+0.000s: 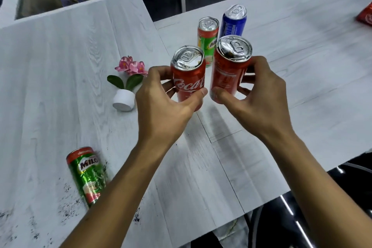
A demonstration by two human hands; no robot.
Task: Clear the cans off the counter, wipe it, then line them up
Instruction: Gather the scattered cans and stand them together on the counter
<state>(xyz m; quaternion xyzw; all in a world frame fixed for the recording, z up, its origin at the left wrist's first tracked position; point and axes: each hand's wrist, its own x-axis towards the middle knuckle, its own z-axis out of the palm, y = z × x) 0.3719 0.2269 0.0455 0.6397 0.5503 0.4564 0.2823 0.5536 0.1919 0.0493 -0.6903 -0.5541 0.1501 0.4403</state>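
Now, left hand [161, 102]: is gripping the Coca-Cola can [189, 84], fingers curled.
Right hand [259, 98]: is gripping the second red can [227, 74] likewise.
Behind: green Milo can [207, 40], blue can [234, 23] are standing upright.

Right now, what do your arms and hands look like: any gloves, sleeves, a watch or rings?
Nothing worn shows. The left hand and right hand are bare: no gloves, no rings visible. The left forearm and right forearm are bare to the frame's edge, with no sleeve, watch or band at either wrist.
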